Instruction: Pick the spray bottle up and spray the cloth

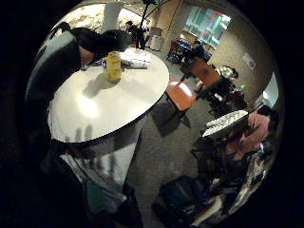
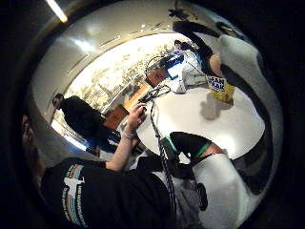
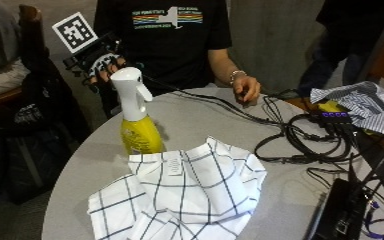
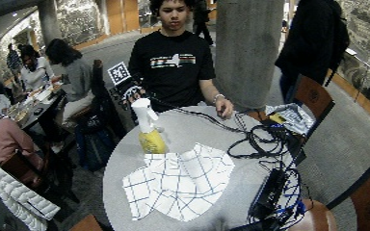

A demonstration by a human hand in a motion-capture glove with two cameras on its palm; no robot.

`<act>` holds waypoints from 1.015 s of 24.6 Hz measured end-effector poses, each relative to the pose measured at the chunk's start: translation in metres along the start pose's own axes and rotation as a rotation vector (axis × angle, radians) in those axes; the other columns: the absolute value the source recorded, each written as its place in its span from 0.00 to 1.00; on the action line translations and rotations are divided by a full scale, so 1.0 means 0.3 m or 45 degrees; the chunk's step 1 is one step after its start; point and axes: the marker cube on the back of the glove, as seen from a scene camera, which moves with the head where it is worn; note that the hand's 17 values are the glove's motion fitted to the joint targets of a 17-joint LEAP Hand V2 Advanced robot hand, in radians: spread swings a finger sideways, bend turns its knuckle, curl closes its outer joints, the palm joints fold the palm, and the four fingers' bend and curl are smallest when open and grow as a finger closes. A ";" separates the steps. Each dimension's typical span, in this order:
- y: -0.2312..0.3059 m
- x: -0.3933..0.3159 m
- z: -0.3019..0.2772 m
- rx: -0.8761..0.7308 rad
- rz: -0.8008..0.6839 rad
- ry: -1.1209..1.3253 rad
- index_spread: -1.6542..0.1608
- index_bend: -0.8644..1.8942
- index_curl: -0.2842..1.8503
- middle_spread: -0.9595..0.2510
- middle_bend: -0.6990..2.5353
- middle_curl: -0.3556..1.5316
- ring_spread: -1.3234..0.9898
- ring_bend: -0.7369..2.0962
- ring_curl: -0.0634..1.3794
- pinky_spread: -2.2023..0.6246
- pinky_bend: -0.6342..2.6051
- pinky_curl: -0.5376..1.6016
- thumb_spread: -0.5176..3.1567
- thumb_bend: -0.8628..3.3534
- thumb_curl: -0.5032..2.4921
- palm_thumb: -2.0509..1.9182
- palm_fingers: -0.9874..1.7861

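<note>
A yellow spray bottle (image 3: 136,117) with a white trigger head stands upright on the round grey table (image 3: 198,117), near the edge by the person. In front of it lies a crumpled white cloth (image 3: 179,195) with a dark grid. My gloved right hand (image 3: 103,65) hangs in the air beyond the table edge, just behind the sprayer head and apart from it, fingers loosely curled and holding nothing. The palm views show the bottle (image 1: 114,65) (image 2: 220,87) standing on the table some way off. The bare left hand (image 3: 245,91) rests on the table.
A tangle of black cables (image 3: 312,135) and a black box (image 3: 335,210) cover the table's right side. A striped cloth (image 3: 362,102) lies at the far right. A chair with a dark bag (image 3: 25,125) stands left of the table.
</note>
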 end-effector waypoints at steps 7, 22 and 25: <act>0.029 0.045 0.015 -0.029 0.104 -0.274 0.75 0.36 0.21 0.75 0.33 0.29 0.54 0.40 0.19 0.85 0.31 0.34 0.33 0.26 0.22 0.63 0.67; 0.024 0.081 0.038 0.102 0.426 -0.902 0.72 0.34 0.21 0.75 0.31 0.33 0.54 0.41 0.24 0.86 0.35 0.39 0.39 0.23 0.24 0.65 0.64; 0.018 0.086 0.047 0.111 0.451 -0.920 0.72 0.34 0.21 0.76 0.30 0.34 0.54 0.42 0.24 0.85 0.35 0.39 0.39 0.22 0.25 0.65 0.64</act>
